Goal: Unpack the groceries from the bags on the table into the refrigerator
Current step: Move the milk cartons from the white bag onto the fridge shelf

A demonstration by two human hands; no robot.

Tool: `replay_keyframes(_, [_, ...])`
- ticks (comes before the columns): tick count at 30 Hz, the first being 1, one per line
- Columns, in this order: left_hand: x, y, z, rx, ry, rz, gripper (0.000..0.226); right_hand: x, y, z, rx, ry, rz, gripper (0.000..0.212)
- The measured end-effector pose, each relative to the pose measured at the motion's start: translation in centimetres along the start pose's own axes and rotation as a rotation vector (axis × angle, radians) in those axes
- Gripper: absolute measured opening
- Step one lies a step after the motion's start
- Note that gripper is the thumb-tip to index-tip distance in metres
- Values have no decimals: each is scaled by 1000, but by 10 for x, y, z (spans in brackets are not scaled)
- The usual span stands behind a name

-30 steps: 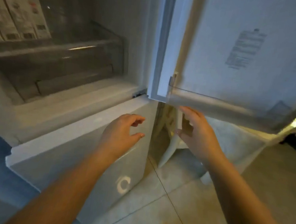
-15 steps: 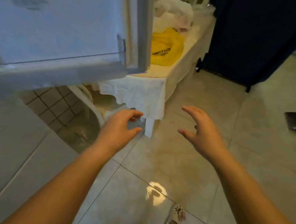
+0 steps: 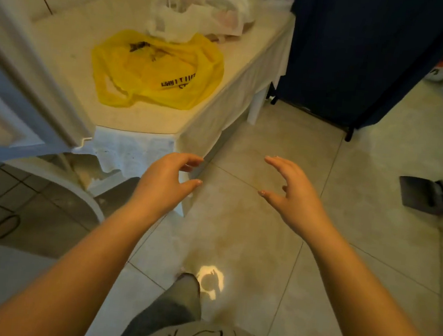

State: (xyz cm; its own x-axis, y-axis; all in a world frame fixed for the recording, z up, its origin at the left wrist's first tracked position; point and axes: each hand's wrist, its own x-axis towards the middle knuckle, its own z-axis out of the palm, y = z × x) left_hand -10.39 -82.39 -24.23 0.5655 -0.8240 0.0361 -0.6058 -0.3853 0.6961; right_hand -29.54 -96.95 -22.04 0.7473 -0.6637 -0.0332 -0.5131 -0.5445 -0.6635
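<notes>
Head view. We see the table (image 3: 72, 40), draped in a pale cloth, running from the lower left toward the upper right, with the floor to its right. On it lies the yellow bag (image 3: 154, 70), flattened, its long axis roughly left to right and its handle loops toward the near left corner; the dark lettering on it is only partly legible. Just behind it, touching its far edge, sits the white bag (image 3: 201, 9), crumpled and translucent; we cannot make out its contents. Both hands hover above the floor, well short of the bags and holding nothing: the left hand (image 3: 164, 183) has loosely curved fingers with thumb and forefinger apart, and the right hand (image 3: 291, 191) is spread with relaxed fingers. The refrigerator door (image 3: 22, 97) is cut off at the left edge and overlaps the table's near left corner. A dark blue curtain (image 3: 358, 51) hangs beyond the table's far end. A dark dustpan (image 3: 422, 194) lies on the tiled floor (image 3: 262, 240) at the right, its handle cropped. A trouser leg (image 3: 170, 307) shows below.
</notes>
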Motion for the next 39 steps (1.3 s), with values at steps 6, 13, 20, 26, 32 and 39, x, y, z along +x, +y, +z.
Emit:
replay_keyframes(6, [125, -2, 20, -16, 54, -2, 40, 124, 24, -22, -3, -20, -58, 62])
replay_keyframes(13, [299, 1, 18, -30, 97, -40, 41, 290, 31, -56, -73, -77, -106, 62])
replay_keyframes(20, [427, -4, 12, -92, 166, -123, 40, 429, 44, -85, 15, -111, -174, 59])
replay_keyframes(26, [522, -12, 16, -97, 310, -236, 39, 563, 66, -104, 63, -209, -296, 56])
replay_keyframes(32, [602, -5, 25, -81, 486, -424, 35, 692, 81, -130, 87, -337, -513, 56])
replay_keyframes(39, [650, -9, 12, -99, 706, -590, 35, 802, 51, -122, 107, -494, -647, 55])
